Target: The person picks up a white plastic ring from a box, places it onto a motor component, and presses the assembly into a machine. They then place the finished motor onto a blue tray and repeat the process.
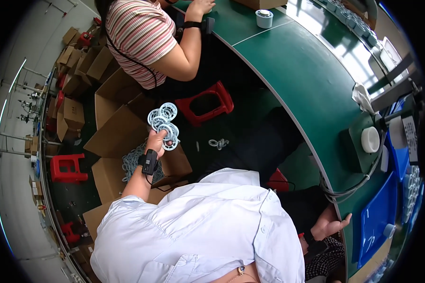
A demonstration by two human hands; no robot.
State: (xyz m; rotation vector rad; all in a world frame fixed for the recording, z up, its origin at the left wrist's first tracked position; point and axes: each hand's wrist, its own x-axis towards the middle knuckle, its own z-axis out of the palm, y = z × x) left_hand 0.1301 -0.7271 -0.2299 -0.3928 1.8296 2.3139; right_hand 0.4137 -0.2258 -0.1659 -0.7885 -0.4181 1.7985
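Note:
My left hand (155,143) is stretched out over an open cardboard box, its fingers closed on a cluster of pale blue plastic spoked rings (158,123). Some rings overlap one another above and beside the thumb. Below that hand, more pale blue rings (133,162) lie in a heap inside the cardboard box (107,177). At the lower right, my right hand (329,224) rests by the edge of the green table (295,75). Its visible fingers are extended, and I see nothing in it.
A few loose rings (218,144) lie on the floor near a red stool (205,104). Another person in a striped shirt (139,33) works at the table. A blue tray (377,219), a tape roll (370,139) and cables (347,192) sit at the right.

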